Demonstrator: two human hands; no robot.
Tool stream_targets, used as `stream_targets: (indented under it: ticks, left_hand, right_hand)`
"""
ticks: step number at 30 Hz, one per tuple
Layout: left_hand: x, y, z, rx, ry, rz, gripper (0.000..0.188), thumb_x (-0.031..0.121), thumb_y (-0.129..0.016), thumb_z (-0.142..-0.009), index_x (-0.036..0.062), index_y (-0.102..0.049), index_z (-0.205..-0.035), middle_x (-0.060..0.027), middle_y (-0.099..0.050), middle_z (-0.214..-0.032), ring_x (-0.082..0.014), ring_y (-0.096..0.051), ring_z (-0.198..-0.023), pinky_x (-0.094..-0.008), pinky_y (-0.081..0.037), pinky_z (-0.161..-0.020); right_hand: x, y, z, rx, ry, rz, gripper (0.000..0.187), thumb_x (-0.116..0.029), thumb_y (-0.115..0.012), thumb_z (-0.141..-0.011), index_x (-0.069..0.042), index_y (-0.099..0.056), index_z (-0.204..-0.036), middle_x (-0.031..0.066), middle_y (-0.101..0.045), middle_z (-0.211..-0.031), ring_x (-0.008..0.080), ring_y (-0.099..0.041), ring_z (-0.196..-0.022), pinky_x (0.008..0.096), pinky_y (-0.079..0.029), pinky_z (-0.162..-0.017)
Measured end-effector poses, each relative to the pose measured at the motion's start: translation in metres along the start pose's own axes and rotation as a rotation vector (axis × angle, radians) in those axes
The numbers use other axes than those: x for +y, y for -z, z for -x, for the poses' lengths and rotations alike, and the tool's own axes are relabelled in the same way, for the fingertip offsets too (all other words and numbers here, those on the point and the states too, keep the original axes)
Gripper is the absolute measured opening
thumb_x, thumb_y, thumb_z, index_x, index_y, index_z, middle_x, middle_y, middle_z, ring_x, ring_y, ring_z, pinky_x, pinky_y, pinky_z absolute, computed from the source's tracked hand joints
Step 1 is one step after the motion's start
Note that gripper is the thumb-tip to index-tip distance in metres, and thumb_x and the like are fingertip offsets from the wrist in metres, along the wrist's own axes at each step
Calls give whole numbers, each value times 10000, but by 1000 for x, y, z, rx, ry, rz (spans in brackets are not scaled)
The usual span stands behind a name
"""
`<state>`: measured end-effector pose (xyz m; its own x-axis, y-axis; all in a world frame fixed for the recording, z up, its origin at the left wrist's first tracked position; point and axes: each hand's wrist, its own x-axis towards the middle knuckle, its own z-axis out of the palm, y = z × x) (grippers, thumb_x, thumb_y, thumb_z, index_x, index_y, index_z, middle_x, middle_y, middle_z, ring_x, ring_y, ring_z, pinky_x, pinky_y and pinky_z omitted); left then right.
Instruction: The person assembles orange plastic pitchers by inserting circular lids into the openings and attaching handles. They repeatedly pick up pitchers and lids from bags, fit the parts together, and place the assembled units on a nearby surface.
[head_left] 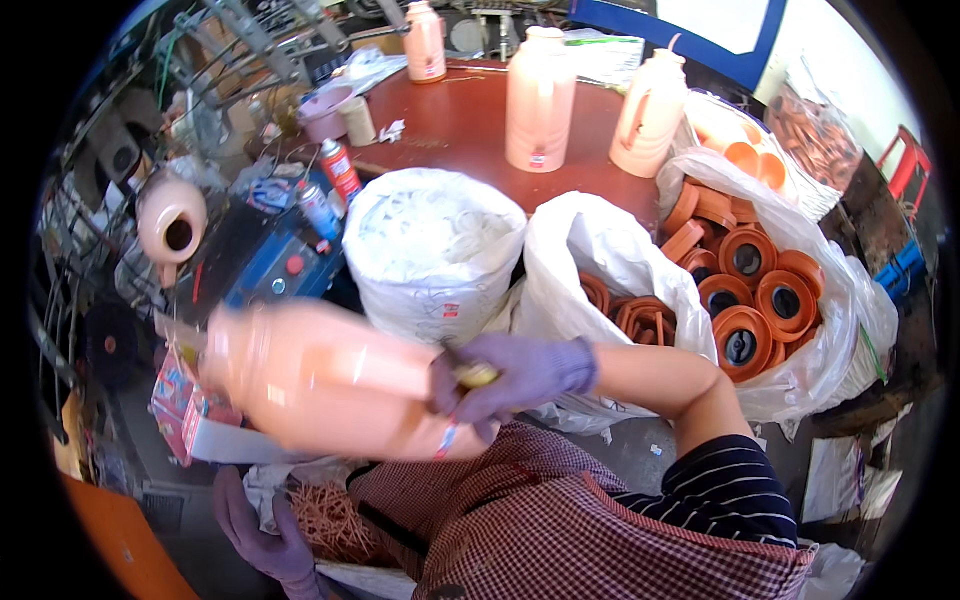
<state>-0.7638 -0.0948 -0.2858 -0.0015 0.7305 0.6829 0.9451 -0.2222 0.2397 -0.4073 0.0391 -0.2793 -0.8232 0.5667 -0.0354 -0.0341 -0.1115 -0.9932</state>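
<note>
A glossy pink vacuum flask (330,385) lies nearly level in front of me, blurred, its neck toward the left. My right hand (510,375), in a purple glove, is closed on the flask near its base. A small yellowish piece (477,375) with a dark end shows between those same fingers; its kind cannot be made out. Low on the left, my left hand (262,530), also gloved in purple, is off the flask with its fingers apart and nothing in them. Beside it are thin pink plastic scraps (335,520) in a white bag.
Pink flasks (540,100) stand on the red-brown table (450,115). White sacks hold clear plastic pieces (430,225) and orange rings (785,300). Another pink flask body (172,225) sits by machinery at left. Spray cans (340,170) stand near a blue box with a red button (285,275).
</note>
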Motion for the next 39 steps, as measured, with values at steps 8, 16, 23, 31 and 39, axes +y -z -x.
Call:
stream_targets:
  ticks: [8,16,23,31,39]
  left_hand:
    - [7,-67,17,-285,-11,177,372,38,-669,-798,-7,-591,-1159,-203,-554,-1248,-389,-541,-1147,-466,-447,-972]
    - [24,-103,28,-429,62,214,354,22,-685,-773,0,-617,-1120,-178,-576,-1201,-354,-560,-1115,-440,-458,-963]
    - [18,-105,53,-490,38,91,355,156,-727,-806,75,-677,-1148,-127,-655,-1200,-303,-594,-1133,-423,-409,-1041]
    - [43,-123,45,-586,138,204,362,125,-711,-800,67,-658,-1153,-146,-616,-1222,-307,-568,-1155,-431,-390,-1054]
    - [29,-127,69,-608,324,247,370,99,-726,-762,4,-638,-1108,-169,-579,-1206,-348,-559,-1126,-418,-456,-977]
  right_hand:
    - [-60,113,121,898,496,253,137,-75,-638,-880,-14,-590,-992,64,-641,-820,149,-659,-639,235,-491,-542]
    - [44,282,165,1387,535,193,147,-94,-635,-897,-35,-594,-1025,65,-645,-814,130,-590,-561,246,-445,-474]
    - [93,335,156,1365,429,91,112,-72,-666,-878,-53,-599,-966,47,-639,-884,119,-601,-583,247,-420,-492]
    - [65,449,158,1360,69,209,183,-151,-703,-863,-65,-617,-1000,51,-661,-847,125,-651,-667,255,-494,-576]
    - [111,438,151,1862,73,671,127,-87,-648,-811,-22,-663,-920,89,-644,-854,202,-650,-813,315,-517,-700]
